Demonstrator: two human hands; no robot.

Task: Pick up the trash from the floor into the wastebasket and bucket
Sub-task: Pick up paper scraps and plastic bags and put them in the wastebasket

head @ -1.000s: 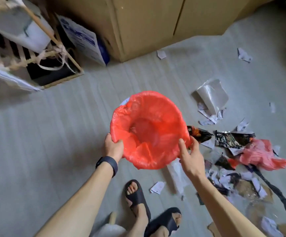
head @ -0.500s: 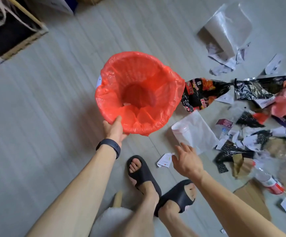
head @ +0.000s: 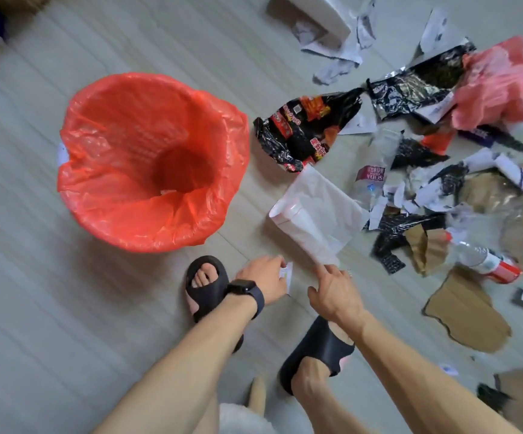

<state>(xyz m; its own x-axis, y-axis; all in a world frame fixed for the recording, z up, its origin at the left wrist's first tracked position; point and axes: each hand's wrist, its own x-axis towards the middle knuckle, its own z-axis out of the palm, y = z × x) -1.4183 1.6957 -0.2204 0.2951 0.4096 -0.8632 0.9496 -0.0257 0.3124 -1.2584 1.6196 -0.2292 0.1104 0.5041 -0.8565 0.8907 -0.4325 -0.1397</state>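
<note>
A round wastebasket lined with a thin red plastic bag point(head: 150, 161) is seen standing upright on the pale grey plank floor point(head: 50, 292), its mouth open to the camera and the bag's edge folded out over the rim all round. A small white scrap lies at the bottom of the liner. Bare floor is left to the left of the basket and below it, and a narrow strip of clear floor is kept between its right rim and the nearest litter.

The left hand point(head: 264, 278), with a black band at the wrist, is lowered to the floor just beside the basket's near edge; its fingertips are closed narrowly on a small white paper scrap point(head: 286, 274). The right hand point(head: 333, 292) is held just beside it with the fingers loosely spread and nothing held, the forefinger touching or nearly touching the near corner of a flat white plastic pouch point(head: 316, 214); contact cannot be made out. A gap of bare floor is left between the two hands.

Two feet in black slide sandals point(head: 205, 292) are planted below the basket and hands.

To the right the floor is crowded: a crumpled black and red snack wrapper point(head: 307, 126) lies near the basket's right rim, then a silver-black foil wrapper point(head: 410, 89), a crumpled pink plastic bag point(head: 501, 89), a crushed clear plastic bottle point(head: 482, 261), torn brown cardboard pieces point(head: 466, 317) and white paper shreds, many overlapping. The picture's right edge is blurred.
</note>
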